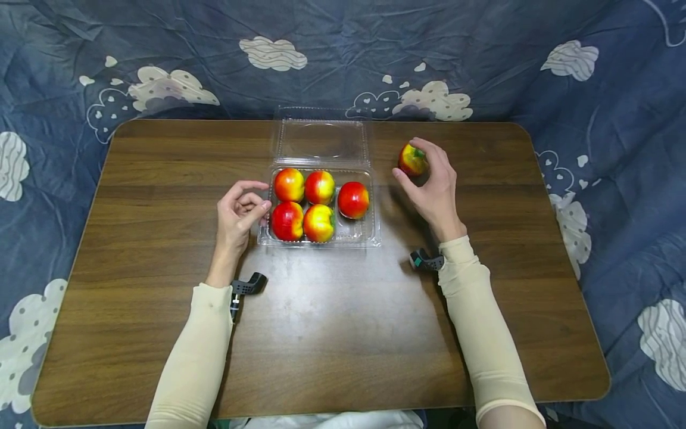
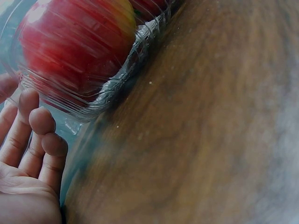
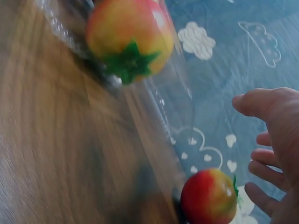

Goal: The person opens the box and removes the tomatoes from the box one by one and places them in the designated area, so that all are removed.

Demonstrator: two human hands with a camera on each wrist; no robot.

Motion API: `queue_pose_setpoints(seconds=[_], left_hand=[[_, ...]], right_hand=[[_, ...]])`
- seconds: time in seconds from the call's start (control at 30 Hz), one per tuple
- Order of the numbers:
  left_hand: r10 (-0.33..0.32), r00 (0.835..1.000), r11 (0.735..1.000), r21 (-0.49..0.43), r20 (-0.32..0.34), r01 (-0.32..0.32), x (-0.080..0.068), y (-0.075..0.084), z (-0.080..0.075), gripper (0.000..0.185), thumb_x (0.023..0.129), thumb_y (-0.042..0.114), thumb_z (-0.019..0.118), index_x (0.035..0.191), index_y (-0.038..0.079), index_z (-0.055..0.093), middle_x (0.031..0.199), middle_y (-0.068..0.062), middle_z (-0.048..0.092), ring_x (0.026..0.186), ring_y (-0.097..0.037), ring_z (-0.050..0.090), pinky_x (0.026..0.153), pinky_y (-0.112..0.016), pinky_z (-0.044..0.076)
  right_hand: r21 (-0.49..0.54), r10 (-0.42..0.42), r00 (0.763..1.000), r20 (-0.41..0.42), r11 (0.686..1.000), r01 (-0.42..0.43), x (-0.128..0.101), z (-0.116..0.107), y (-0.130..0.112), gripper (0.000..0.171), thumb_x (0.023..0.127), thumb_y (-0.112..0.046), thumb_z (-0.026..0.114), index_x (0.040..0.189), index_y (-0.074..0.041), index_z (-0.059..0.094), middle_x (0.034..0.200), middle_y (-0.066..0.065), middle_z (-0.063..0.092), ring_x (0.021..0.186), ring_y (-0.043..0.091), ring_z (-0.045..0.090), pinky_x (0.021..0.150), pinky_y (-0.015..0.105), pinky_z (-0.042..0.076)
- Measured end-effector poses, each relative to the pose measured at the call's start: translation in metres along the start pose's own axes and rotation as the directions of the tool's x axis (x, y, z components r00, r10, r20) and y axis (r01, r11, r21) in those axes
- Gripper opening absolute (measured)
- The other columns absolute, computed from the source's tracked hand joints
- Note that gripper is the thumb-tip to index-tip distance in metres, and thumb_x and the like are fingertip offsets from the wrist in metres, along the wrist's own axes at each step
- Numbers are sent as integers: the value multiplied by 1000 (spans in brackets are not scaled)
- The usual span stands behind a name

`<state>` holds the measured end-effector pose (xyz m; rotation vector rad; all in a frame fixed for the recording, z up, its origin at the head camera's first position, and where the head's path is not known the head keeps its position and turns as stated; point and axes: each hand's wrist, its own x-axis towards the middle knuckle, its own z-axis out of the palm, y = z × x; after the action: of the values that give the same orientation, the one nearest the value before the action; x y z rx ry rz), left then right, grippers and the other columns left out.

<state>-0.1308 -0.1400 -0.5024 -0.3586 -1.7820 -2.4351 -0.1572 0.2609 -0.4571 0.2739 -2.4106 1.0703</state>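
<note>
A clear plastic container with its lid folded open at the back holds several red-and-yellow, apple-like fruits. Some show a green, star-shaped cap. My left hand pinches the container's left rim, with the thumb above and other fingers just below the rim in the left wrist view. Another such fruit sits on the table right of the lid. Around it my right hand reaches with thumb and fingers spread; the right wrist view shows a gap between this fruit and the fingers.
The brown wooden table has rounded corners. Blue cloth with white cloud prints hangs behind and beside it. In the container, a single fruit occupies the right part. Each wrist wears a small black camera.
</note>
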Motion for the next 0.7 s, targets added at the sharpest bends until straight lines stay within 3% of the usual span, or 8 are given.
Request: queue_pose_setpoints(seconds=[0.47, 0.7], left_hand=[[2, 1000, 1000, 11, 1, -2, -1, -1, -1, 31, 89, -11, 70, 118, -17, 61, 70, -6, 69, 46, -18, 57, 47, -22, 55], [-5, 1000, 1000, -2, 5, 5, 0, -1, -1, 32, 89, -11, 70, 118, -20, 59, 71, -7, 69, 46, -18, 56, 46, -23, 54]], right_hand=[[17, -75, 990, 121, 997, 74, -13, 8, -28, 60, 86, -28, 87, 139, -8, 65, 142, 8, 66, 133, 26, 59, 117, 40, 47], [43, -105, 970, 220, 994, 98, -17, 15, -39, 61, 87, -27, 87, 140, -7, 64, 143, 8, 66, 132, 28, 59, 117, 47, 47]])
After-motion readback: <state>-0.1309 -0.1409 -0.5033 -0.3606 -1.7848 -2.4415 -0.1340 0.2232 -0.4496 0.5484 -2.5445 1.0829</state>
